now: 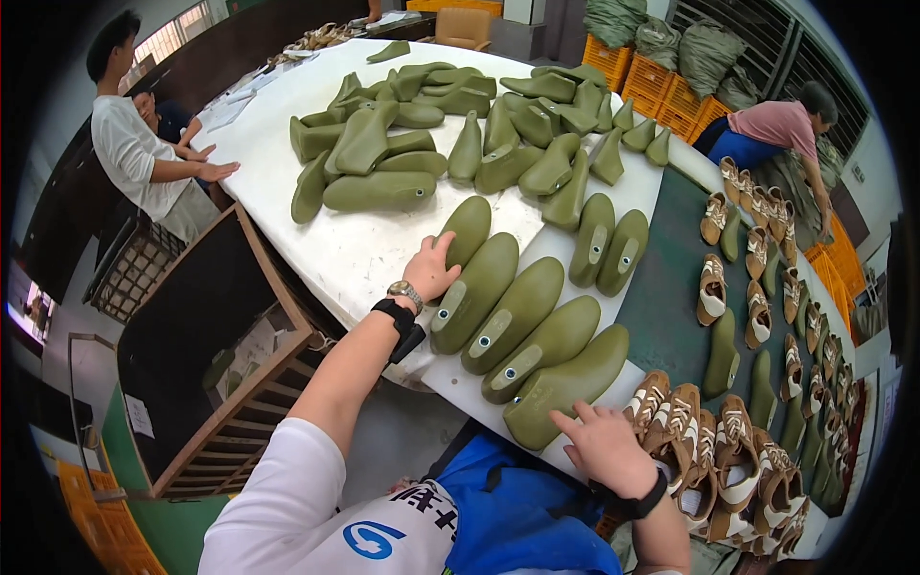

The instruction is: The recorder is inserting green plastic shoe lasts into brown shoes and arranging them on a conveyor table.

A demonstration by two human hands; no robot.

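Note:
Several olive-green shoe lasts lie in a slanting row along the near edge of the white table, their blue-ringed holes facing me. My left hand [431,271] is closed around the near end of the leftmost shoe last [468,230], hiding that end. Beside it lie three more lasts, and then the rightmost last of the row [567,385]. My right hand [606,448] is next to that one, fingers spread, with its fingertips at the last's lower side; whether they touch is unclear. Two more lasts [608,244] lie together just beyond the row.
A heap of green lasts [369,139] covers the far part of the white table [278,249]. Brown-and-white sneakers [733,441] and lasts line the dark green surface [661,278] at right. A wooden-framed bin [225,374] stands at left. One person stands at far left; another bends at right near orange crates [652,81].

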